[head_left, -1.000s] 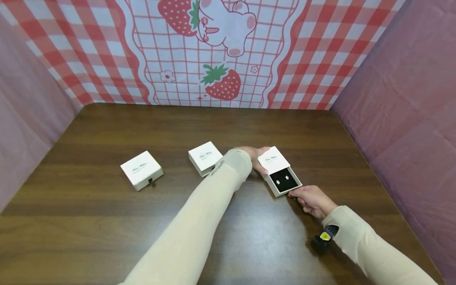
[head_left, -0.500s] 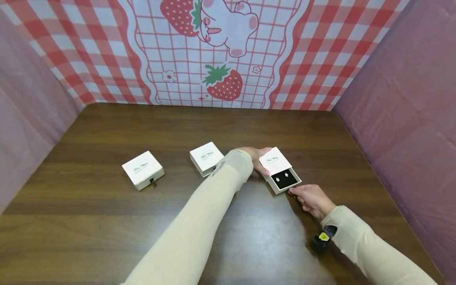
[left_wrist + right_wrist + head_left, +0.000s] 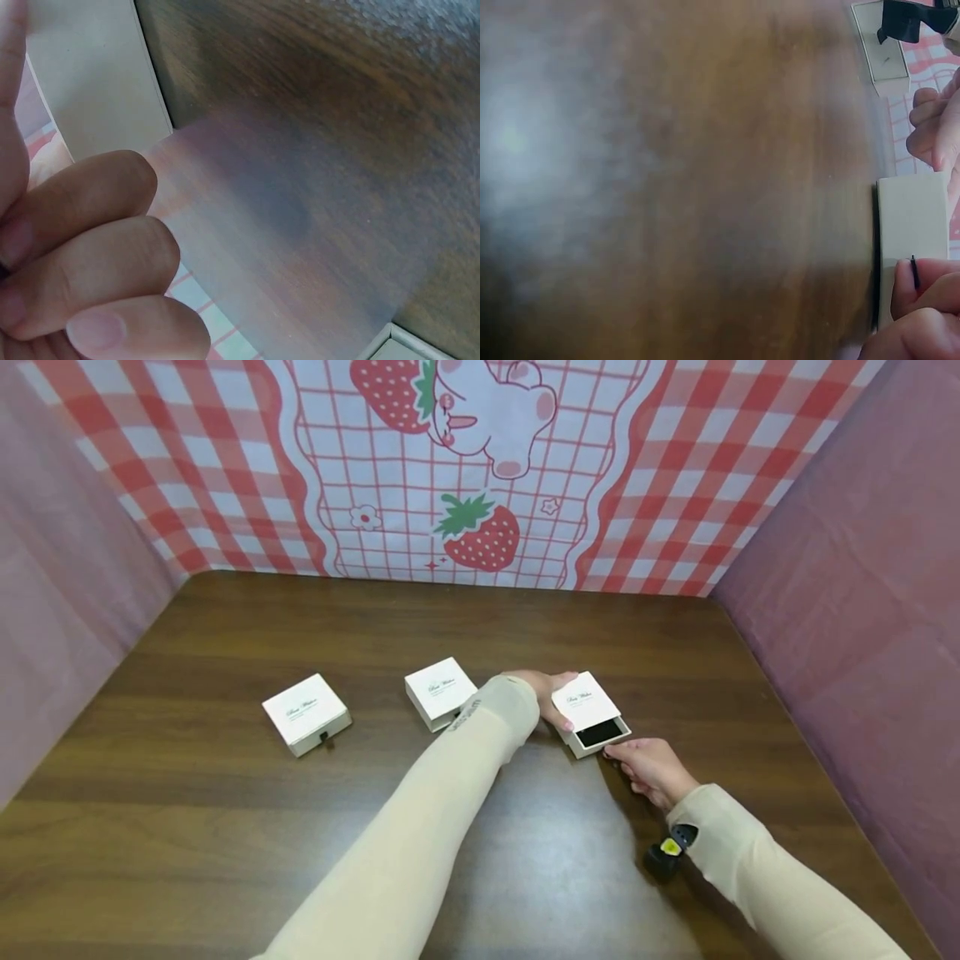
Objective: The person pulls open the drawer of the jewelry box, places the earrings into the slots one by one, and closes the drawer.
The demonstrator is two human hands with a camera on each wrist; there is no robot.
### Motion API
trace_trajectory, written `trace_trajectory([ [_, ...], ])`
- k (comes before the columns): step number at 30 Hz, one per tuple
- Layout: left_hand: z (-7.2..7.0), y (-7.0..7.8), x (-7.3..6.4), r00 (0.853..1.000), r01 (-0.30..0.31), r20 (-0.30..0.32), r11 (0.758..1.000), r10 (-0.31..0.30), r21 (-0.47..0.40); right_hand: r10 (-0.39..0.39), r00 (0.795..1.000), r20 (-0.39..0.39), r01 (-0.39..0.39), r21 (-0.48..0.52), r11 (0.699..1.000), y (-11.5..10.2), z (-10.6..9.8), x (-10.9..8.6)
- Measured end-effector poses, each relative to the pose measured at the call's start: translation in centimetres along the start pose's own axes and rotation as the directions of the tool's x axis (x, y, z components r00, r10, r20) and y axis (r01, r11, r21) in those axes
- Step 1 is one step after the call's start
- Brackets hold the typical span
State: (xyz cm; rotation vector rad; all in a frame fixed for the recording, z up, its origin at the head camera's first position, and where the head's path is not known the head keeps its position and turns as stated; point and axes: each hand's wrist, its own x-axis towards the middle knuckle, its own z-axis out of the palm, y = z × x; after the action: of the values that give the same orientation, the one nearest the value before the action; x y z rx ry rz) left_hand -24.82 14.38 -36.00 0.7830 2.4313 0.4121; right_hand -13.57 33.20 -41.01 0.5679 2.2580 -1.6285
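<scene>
A white slide-out jewellery box (image 3: 587,700) with printed lettering lies on the right of the table. My left hand (image 3: 546,693) grips its sleeve from the left, thumb along the near side. In the left wrist view, the other fingers (image 3: 97,247) curl beside the box wall (image 3: 97,82). The drawer (image 3: 592,750) sticks out a little at the front, showing a strip of black lining (image 3: 600,732). My right hand (image 3: 648,768) pinches the drawer's small black pull tab (image 3: 914,271) between thumb and finger. The earrings are almost wholly hidden under the sleeve.
Two more white boxes, shut, lie to the left: one in the middle (image 3: 440,691), partly behind my left forearm, and one farther left (image 3: 306,712). The brown wooden table (image 3: 187,843) ends at a red checked cloth (image 3: 480,485) behind and pink cloths at both sides.
The drawer has slid into its sleeve, covering the pair of earrings that showed earlier. My right hand has moved slightly forward with it; the left hand keeps its grip.
</scene>
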Motion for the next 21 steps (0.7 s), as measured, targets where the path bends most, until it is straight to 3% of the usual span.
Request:
trace_trajectory([
  [21, 0.2, 0.0, 0.0, 1.000, 0.011, -0.013, 0.999, -0.010, 0.043, -0.009, 1.000, 0.001, 0.009, -0.066, 0.998, -1.4, 0.7, 1.7],
])
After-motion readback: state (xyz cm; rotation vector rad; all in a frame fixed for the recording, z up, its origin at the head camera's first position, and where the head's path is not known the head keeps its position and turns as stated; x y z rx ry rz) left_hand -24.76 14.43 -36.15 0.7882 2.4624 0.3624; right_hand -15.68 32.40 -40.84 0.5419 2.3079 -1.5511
